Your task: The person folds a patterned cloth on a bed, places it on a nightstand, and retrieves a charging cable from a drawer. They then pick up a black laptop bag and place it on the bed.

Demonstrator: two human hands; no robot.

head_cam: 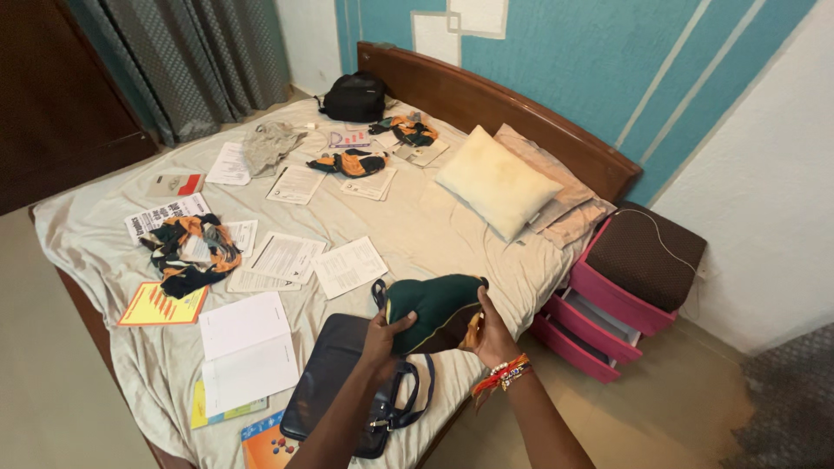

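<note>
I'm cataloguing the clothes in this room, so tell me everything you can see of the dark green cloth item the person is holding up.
The dark green garment looks like soft fabric, bunched into a rounded lump, with a strip of orange-yellow showing at its lower right edge. It is held above the bed's near edge, over a dark blue handbag. The left hand grips its left side with the thumb on top; the right hand holds its right side. Its full shape cannot be told.

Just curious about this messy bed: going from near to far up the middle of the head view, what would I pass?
Dark handbag → green cloth held in both hands → loose printed sheet → orange-and-black garment → black backpack → wooden headboard.
</note>
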